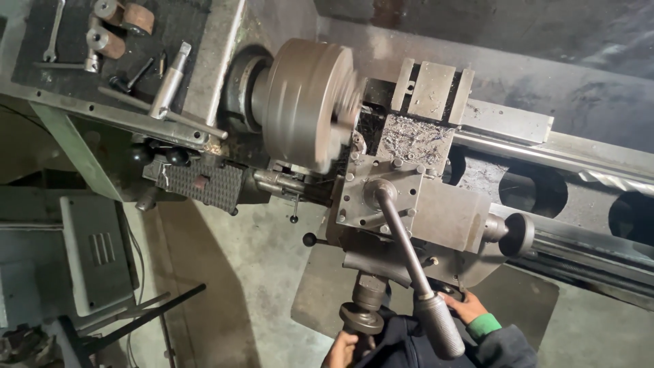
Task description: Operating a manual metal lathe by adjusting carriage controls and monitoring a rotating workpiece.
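At ten o'clock a wrench and metal rollers lie on the lathe's top. The chuck blurs at centre. At six o'clock the left hand curls round the handwheel; the right hand, grip unclear, touches beneath the long lever at five o'clock

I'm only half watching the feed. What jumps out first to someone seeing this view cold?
The big steel chuck at top centre, motion-blurred as if spinning, with the chip-strewn tool post right beside it. Next, the long lever handle slanting down toward the camera. At the bottom edge, the left hand is at a small handwheel, and the right hand reaches under the carriage.
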